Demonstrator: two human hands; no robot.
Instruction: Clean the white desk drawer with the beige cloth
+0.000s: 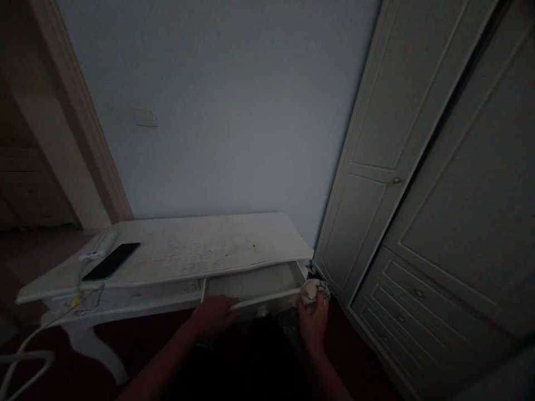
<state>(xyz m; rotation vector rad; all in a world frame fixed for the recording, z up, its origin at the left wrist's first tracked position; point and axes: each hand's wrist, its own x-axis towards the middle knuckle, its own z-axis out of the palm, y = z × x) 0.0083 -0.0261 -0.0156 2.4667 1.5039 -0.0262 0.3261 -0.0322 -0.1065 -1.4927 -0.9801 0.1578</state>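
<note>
A white drawer (267,303) is pulled out from the white table (217,239). My left hand (215,314) grips the left end of the drawer's front, fingers curled over the edge. In my right hand (313,320) is a crumpled pale cloth (311,291) with dark patches, at the right corner of the drawer front. A small knob (262,312) shows in the middle of the front. The picture is dark, so finer detail on the cloth cannot be made out.
A phone (112,262) and a white power strip (100,245) with cables lie at the table's left end. To the right stands a grey-white wardrobe (376,206) with drawers. The wall behind carries a switch (145,116). Dark red flooring (146,340) lies below.
</note>
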